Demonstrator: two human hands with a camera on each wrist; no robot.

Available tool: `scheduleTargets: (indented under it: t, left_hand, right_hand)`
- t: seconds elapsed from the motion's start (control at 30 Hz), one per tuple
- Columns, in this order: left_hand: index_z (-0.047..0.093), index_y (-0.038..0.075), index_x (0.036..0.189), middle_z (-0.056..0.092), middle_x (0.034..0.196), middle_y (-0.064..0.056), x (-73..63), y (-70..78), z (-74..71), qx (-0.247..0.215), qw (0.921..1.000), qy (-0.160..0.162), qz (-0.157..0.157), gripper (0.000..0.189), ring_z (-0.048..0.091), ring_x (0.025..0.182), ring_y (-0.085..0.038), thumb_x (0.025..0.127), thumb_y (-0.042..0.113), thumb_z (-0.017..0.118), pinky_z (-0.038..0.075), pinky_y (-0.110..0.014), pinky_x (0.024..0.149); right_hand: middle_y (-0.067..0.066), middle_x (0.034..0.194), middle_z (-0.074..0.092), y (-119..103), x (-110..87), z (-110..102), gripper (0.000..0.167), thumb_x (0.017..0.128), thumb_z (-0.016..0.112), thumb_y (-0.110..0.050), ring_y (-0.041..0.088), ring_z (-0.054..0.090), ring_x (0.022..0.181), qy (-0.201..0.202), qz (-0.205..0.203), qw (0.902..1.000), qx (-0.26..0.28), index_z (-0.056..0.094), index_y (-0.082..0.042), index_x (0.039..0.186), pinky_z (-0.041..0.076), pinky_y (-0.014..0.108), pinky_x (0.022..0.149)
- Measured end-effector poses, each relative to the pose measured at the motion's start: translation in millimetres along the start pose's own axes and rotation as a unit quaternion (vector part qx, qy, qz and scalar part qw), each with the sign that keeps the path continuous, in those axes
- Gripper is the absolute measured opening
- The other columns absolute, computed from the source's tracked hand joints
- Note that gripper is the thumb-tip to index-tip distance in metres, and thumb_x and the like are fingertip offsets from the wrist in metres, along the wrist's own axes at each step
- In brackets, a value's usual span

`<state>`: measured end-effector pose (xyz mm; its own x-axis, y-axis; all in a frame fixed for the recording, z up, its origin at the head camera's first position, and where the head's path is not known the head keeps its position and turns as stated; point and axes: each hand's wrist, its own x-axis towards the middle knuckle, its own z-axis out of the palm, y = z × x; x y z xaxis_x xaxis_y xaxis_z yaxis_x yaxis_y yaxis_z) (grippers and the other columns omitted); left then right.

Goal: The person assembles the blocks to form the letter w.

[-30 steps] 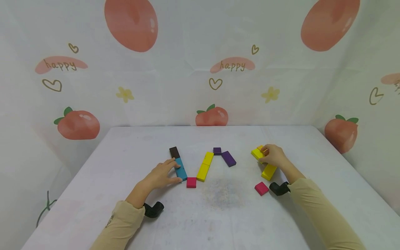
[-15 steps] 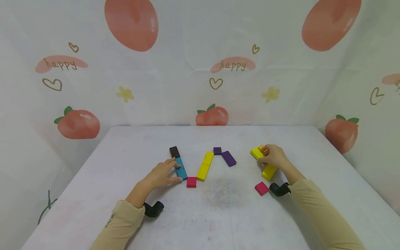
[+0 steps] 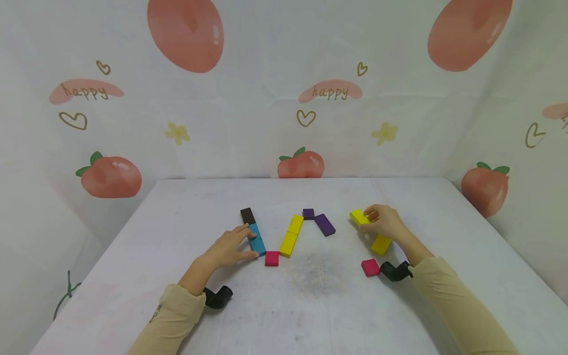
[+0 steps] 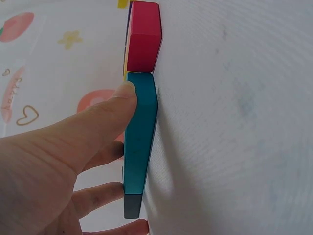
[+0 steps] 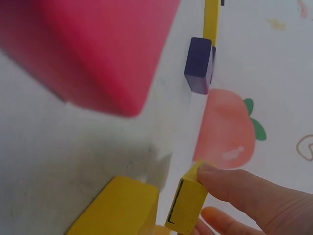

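Observation:
In the head view my left hand (image 3: 228, 248) rests at a blue block (image 3: 256, 241), its thumb and fingertips touching it; the left wrist view shows the thumb tip on the blue block's side. A dark brown block (image 3: 248, 216) adjoins its far end, and a red block (image 3: 272, 259) sits at its near end. My right hand (image 3: 385, 222) pinches a yellow block (image 5: 190, 203) between thumb and fingers. Another yellow block (image 3: 380, 244) lies below that hand, partly covered. An orange block (image 5: 162, 230) shows only a sliver behind the yellow ones.
Two yellow blocks (image 3: 291, 235) form a slanted line at the centre. To their right lie a small purple block (image 3: 308, 214) and a longer purple block (image 3: 325, 225). A red block (image 3: 370, 267) lies near the black wrist mount (image 3: 395, 271) on the right arm.
My right hand has shifted slightly left with the yellow block, away from the other yellow block. The red block near the right wrist has turned a little. The left hand stays put.

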<state>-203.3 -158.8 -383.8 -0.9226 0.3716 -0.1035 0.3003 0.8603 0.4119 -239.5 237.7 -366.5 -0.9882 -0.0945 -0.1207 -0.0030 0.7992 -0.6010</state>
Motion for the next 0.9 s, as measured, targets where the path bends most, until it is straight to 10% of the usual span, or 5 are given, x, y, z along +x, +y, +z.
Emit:
scheduleTargets:
  t: [0.9]
  left_hand:
    - [0.054,0.01,0.126,0.033,0.149,-0.021,-0.2,0.2,0.0,-0.001,1.0,0.001,0.0,0.051,0.044,0.122,-0.044,0.084,0.035,0.068,0.039,-0.057,0.1]
  right_hand:
    - [0.023,0.106,0.063,-18.6,-18.5,14.1,0.038,0.081,0.072,-0.012,0.031,0.062,0.094,-0.005,-0.043,0.9991,-0.001,0.058,0.004,0.112,0.056,0.038,0.08]
